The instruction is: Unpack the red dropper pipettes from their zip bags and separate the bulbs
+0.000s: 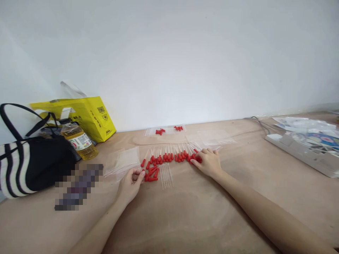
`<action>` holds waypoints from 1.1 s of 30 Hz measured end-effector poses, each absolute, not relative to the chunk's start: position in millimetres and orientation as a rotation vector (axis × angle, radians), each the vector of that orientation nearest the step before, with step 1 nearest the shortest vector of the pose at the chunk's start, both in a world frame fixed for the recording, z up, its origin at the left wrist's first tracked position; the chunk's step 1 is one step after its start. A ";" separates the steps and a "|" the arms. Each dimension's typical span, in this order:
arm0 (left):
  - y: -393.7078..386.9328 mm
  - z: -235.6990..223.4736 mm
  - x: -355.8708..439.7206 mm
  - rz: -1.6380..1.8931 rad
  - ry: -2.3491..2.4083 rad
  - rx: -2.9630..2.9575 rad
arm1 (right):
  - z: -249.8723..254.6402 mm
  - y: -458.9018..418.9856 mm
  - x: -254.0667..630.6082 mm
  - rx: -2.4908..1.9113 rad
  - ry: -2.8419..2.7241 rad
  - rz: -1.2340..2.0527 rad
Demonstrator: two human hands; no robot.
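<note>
Reaching both hands into red-bulb droppers, mid-worktop (pixel 185 218), toward the back edge. Left hand (pixel 131 182): fingers curled, thumb close to index, at the left side of the loose red bulbs (pixel 152 175); can't tell if one is gripped. Right hand (pixel 209 161): fingers partly closed over the right end of the dropper row (pixel 165 157), thumb against red bulbs; firm hold or just contact, can't tell. Row runs left-right, bulbs toward the person, clear stems toward the back edge. Bare clear tubes (pixel 166 176) lie just right of the loose bulbs. Clear bags (pixel 127 160) sit left of the row; two small red clusters (pixel 160 131) lie near the back edge. Left side: yellow bag (pixel 92 118), oil bottle (pixel 79 139), striped black bag (pixel 39 162). Right side: open white box (pixel 296 151).
</note>
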State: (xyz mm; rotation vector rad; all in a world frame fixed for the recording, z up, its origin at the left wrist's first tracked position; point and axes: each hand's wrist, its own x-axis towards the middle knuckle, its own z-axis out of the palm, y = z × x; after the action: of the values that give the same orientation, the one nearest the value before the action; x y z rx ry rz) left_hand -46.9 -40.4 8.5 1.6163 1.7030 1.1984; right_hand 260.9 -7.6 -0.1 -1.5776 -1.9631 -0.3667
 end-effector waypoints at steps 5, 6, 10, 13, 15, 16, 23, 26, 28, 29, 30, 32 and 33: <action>-42.3 11.1 -49.7 1.131 1.745 1.715 | -4.0 -3.6 257.8 -1.624 -1.914 -0.365; -43.7 12.7 -49.1 1.124 1.787 1.801 | -4.4 -3.3 257.7 -1.632 -1.898 -0.358; -53.2 25.4 -43.8 1.014 1.663 2.357 | -2.4 -5.3 258.1 -1.622 -1.797 -0.315; -60.4 34.9 -37.7 0.950 1.425 2.580 | 2.8 -12.1 255.5 -1.547 -1.711 -0.246; -63.1 37.5 -29.9 1.006 1.354 2.577 | 6.7 -19.8 249.5 -1.444 -1.682 -0.120; -63.6 37.5 -23.9 1.031 1.327 2.546 | 8.4 -24.6 245.0 -1.381 -1.677 -0.042; -52.7 29.5 51.2 0.973 1.209 1.840 | 9.4 -55.3 207.5 -1.160 -1.784 0.142; -43.4 26.0 70.4 1.050 1.176 1.630 | 5.7 -56.9 205.3 -1.161 -1.874 0.046; -38.9 25.2 69.5 1.035 1.204 1.697 | 4.3 -54.5 208.9 -1.161 -1.877 -0.089; -37.5 25.5 65.7 1.012 1.235 1.797 | 4.1 -52.8 211.4 -1.152 -1.860 -0.179; -36.8 26.1 60.4 0.992 1.276 1.933 | 4.2 -50.9 213.7 -1.132 -1.843 -0.279; -37.2 28.1 48.5 0.984 1.357 2.246 | 4.6 -46.7 217.3 -1.081 -1.850 -0.470; -38.0 29.0 43.1 0.986 1.375 2.398 | 4.6 -44.5 218.2 -1.056 -1.886 -0.540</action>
State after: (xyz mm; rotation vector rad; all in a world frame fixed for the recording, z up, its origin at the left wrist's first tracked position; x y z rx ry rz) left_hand 43.1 -38.0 29.0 2.3983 1.3750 0.9860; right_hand 218.2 -44.5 4.6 -1.0561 -1.8859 -0.5400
